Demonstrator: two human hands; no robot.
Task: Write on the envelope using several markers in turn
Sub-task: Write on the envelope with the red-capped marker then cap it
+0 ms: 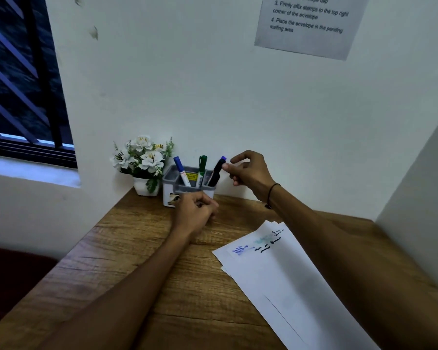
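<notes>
Seen from above: wooden table set into a corner of white walls. At the back, against the wall, a grey and white holder with three markers standing tilted in it: blue-capped marker on the left, green marker in the middle, black marker with a blue end on the right. Just left of the holder, a small white pot of white flowers.

Right hand raised beside the holder, thumb tip touching the upper part of the black marker, index finger curled above it; whether actually pinching it or only touching, hard to tell. Thin dark band on the right wrist. Left hand low on the table directly in front of the holder, fingers curled into a loose fist, nothing visible inside it.

White envelope lying flat on the table to the right, under the right forearm, on top of another white sheet. Near its far end, short lines of handwriting in blue, pale green and black.

On the wall above, a printed sheet of numbered instructions. At far left, a barred window, dark outside.
</notes>
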